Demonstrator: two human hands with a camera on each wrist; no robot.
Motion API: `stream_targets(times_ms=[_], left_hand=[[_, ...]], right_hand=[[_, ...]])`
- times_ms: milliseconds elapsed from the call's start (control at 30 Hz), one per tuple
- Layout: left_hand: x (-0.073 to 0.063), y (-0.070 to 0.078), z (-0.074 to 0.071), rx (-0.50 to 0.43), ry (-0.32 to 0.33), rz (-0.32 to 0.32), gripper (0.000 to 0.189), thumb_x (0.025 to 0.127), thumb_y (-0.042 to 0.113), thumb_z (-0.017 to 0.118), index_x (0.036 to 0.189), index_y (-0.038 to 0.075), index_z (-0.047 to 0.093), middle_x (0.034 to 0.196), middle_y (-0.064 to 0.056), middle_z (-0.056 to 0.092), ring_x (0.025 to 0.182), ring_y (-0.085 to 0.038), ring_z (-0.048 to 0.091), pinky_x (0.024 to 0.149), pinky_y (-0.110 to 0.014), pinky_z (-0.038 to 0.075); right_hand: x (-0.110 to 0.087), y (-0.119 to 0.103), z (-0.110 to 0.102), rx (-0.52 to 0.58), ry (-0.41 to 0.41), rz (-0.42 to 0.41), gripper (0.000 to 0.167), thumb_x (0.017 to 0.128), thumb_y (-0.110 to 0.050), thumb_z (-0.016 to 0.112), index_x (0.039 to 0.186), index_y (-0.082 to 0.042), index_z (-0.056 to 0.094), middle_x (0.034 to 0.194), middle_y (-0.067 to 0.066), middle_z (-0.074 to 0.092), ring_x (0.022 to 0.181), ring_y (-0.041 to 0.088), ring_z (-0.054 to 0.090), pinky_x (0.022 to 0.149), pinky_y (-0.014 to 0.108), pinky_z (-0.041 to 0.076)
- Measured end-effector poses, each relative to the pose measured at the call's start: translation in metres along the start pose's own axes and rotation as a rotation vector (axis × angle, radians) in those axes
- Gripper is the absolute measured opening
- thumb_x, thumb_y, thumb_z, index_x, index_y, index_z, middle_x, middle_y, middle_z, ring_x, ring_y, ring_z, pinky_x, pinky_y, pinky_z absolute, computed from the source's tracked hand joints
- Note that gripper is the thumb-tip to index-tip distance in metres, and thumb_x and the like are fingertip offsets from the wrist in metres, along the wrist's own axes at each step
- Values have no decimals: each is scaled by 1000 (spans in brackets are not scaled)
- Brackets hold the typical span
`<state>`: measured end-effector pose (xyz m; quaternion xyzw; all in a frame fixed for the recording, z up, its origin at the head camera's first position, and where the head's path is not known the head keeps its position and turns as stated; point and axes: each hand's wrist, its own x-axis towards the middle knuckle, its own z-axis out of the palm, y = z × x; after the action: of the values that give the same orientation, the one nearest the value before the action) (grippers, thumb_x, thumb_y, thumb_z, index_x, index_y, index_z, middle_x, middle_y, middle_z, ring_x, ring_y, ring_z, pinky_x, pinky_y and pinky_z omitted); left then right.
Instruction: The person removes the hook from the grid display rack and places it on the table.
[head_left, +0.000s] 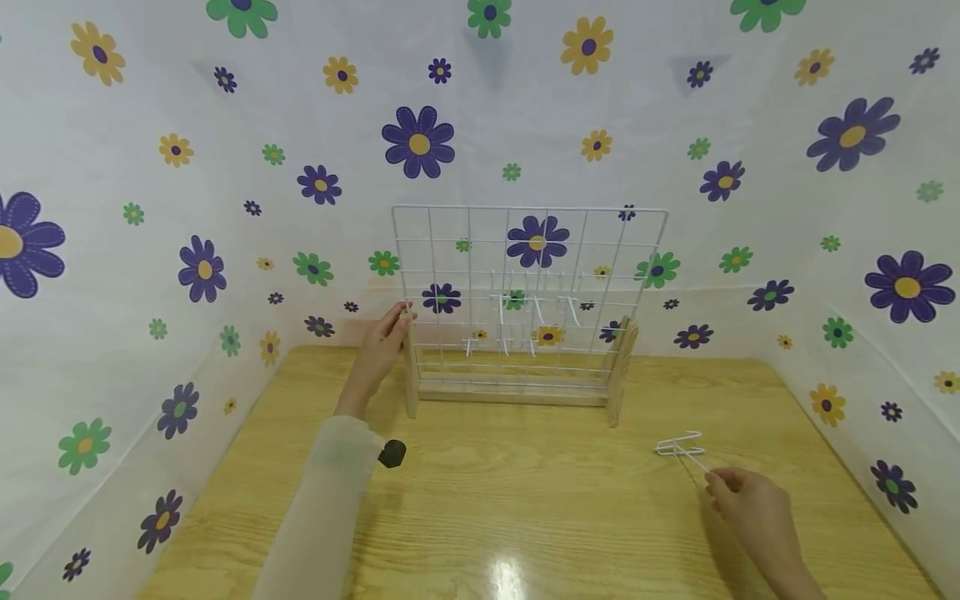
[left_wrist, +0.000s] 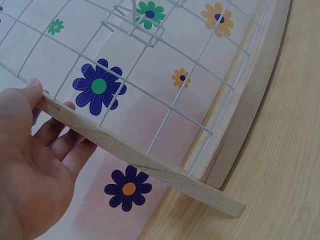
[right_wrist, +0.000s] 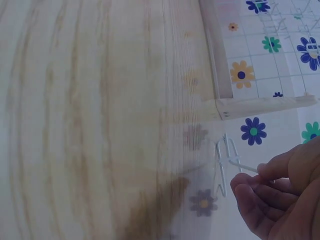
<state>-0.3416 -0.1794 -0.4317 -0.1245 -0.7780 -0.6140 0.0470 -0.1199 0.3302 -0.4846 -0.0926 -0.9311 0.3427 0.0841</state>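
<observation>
A white wire grid rack [head_left: 529,207] stands upright in a wooden base [head_left: 517,397] with a wooden side post at each end. My left hand [head_left: 377,354] holds the top of the left wooden post [left_wrist: 135,160], thumb on the near side and fingers behind. Between thumb and fingertips my right hand [head_left: 753,508] pinches the stem of a white wire hook [head_left: 678,446]; its double-wire back points away, above the table and apart from the rack. Several white hooks [head_left: 536,310] hang on the grid's middle and lower wires.
The rack stands towards the back of a wood-grain table [head_left: 517,483]. Behind and at both sides hangs a white sheet [head_left: 360,133] printed with purple, yellow and green flowers. A small black object [head_left: 392,453] shows at the left sleeve's cuff.
</observation>
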Motion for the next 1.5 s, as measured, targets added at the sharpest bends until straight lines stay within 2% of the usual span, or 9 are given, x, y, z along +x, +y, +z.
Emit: stream_targets(times_ms=[167, 367, 600, 700, 900, 1067, 1267, 1500], left_hand=[[0, -1, -1, -10, -6, -3, 52, 114, 30, 41, 162, 10, 35, 158, -17, 45, 146, -34, 41, 116, -50, 41], [1, 2, -1, -21, -8, -43, 54, 114, 31, 42, 163, 11, 32, 159, -14, 45, 148, -31, 39, 117, -49, 40], [2, 3, 0, -57, 3, -63, 52, 113, 30, 42, 162, 11, 34, 158, -15, 45, 149, -32, 37, 118, -49, 37], [1, 2, 1, -65, 3, -67, 53, 113, 30, 43, 162, 12, 34, 158, -15, 45, 149, -32, 37, 119, -49, 37], [-2, 2, 0, -68, 7, -86, 53, 113, 32, 43, 162, 14, 34, 158, -13, 46, 149, -31, 38, 119, -49, 37], [-1, 1, 0, -58, 1, -84, 55, 113, 35, 43, 163, 15, 33, 158, -12, 46, 149, -29, 38, 119, -48, 38], [-1, 1, -1, -47, -5, -60, 54, 113, 36, 44, 162, 16, 35, 158, -12, 46, 148, -29, 40, 118, -48, 40], [-2, 1, -1, -34, -13, -35, 55, 113, 34, 44, 163, 14, 33, 158, -14, 47, 148, -31, 39, 117, -50, 40]], right_hand=[[-2, -1, 1, -10, -36, -11, 27, 100, -9, 64, 105, 18, 68, 85, 21, 75, 62, 20, 69, 41, 25, 48], [-3, -5, 2, -80, -58, -9, 28, 99, -13, 65, 101, 15, 70, 78, 12, 74, 58, 16, 65, 45, 26, 48], [-2, -4, 4, -208, -113, 66, 30, 100, -25, 64, 101, 3, 74, 96, 18, 75, 77, 31, 69, 54, 42, 54], [-3, -3, 5, -232, -145, 93, 29, 99, -26, 62, 100, 0, 74, 95, 18, 74, 80, 34, 69, 54, 45, 54], [-7, -1, 9, -232, -178, 90, 32, 100, -25, 61, 102, 5, 72, 81, 10, 71, 64, 22, 59, 48, 35, 50], [-8, -1, 11, -236, -155, 75, 30, 99, -22, 61, 101, 6, 72, 69, 2, 61, 56, 19, 51, 44, 30, 43], [-9, -1, 12, -250, -143, 25, 25, 98, -16, 65, 97, 8, 72, 70, 2, 61, 58, 19, 51, 46, 30, 43], [-9, 0, 13, -236, -153, 13, 24, 97, -12, 66, 96, 11, 70, 69, 1, 60, 57, 17, 50, 45, 26, 41]])
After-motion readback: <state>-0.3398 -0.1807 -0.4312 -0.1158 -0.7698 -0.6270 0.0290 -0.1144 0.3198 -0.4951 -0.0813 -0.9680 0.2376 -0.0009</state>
